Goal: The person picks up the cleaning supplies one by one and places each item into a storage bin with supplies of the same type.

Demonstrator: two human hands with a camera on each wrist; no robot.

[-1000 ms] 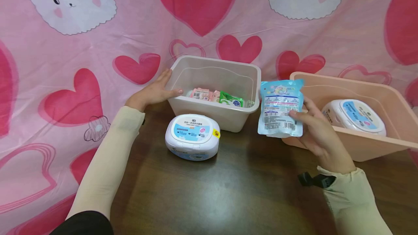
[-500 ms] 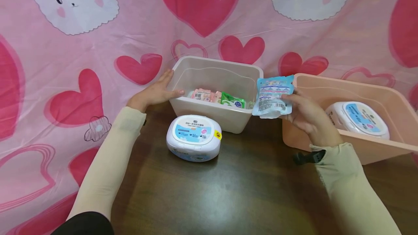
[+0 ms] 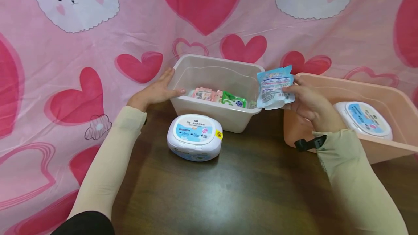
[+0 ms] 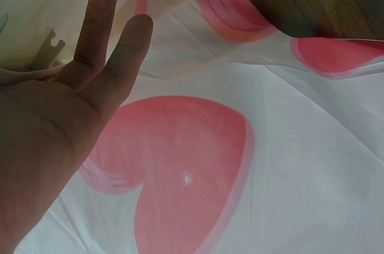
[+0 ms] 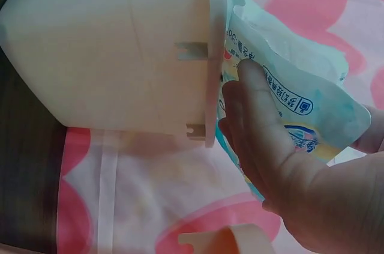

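My right hand [image 3: 308,99] grips a light-blue printed pouch [image 3: 274,88], thumb on the face toward me and the other fingers behind it. The pouch stands at the right rim of the whitish bin [image 3: 215,115]; in the right wrist view the pouch [image 5: 288,92] lies close against that rim. My left hand [image 3: 156,90] rests on the bin's left end, its fingers extended along the outside and the thumb over the front rim. In the left wrist view two straight fingers of the left hand [image 4: 66,110] show. Inside the bin lie pink packets [image 3: 204,94] and a green packet [image 3: 233,100].
A white oval lidded box [image 3: 194,137] stands on the dark wooden table [image 3: 209,198] before the whitish bin. To the right, a peach bin [image 3: 401,119] holds a similar box [image 3: 365,119]. Behind everything hangs a pink heart-patterned cloth [image 3: 137,17].
The right hand has carried the pouch up and away from me toward the whitish bin's right rim, tilting it. The left hand has kept its place on the bin.
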